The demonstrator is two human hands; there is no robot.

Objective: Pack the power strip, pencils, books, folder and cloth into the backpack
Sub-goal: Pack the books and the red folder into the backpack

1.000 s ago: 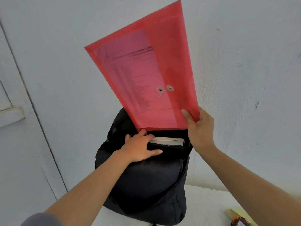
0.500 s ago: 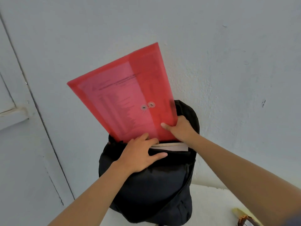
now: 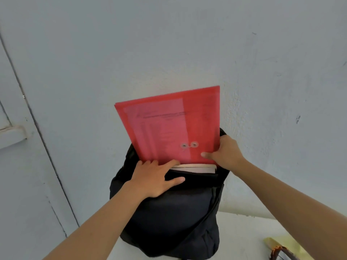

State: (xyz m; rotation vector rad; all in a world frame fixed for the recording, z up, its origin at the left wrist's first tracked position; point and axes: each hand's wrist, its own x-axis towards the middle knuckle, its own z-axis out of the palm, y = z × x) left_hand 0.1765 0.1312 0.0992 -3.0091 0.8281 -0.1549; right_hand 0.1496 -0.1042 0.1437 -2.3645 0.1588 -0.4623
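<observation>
A black backpack (image 3: 172,218) stands upright against the wall with its top open. A translucent red folder (image 3: 169,126) with papers inside sticks up out of the opening, its lower edge inside the bag. My right hand (image 3: 223,152) grips the folder's lower right edge, thumb on its front. My left hand (image 3: 155,175) rests on the bag's front rim, fingers hooked into the opening and thumb spread flat. The pale page edges of a book (image 3: 195,168) show inside the bag just in front of the folder.
The backpack stands on a white surface (image 3: 249,239) against a pale blue wall (image 3: 169,44). A yellow cloth (image 3: 287,244) and a small dark and orange object (image 3: 279,252) lie at the bottom right. A door frame (image 3: 24,128) runs along the left.
My right hand has lowered the red folder from high above the bag into the opening and turned it more upright. My left hand stayed on the rim.
</observation>
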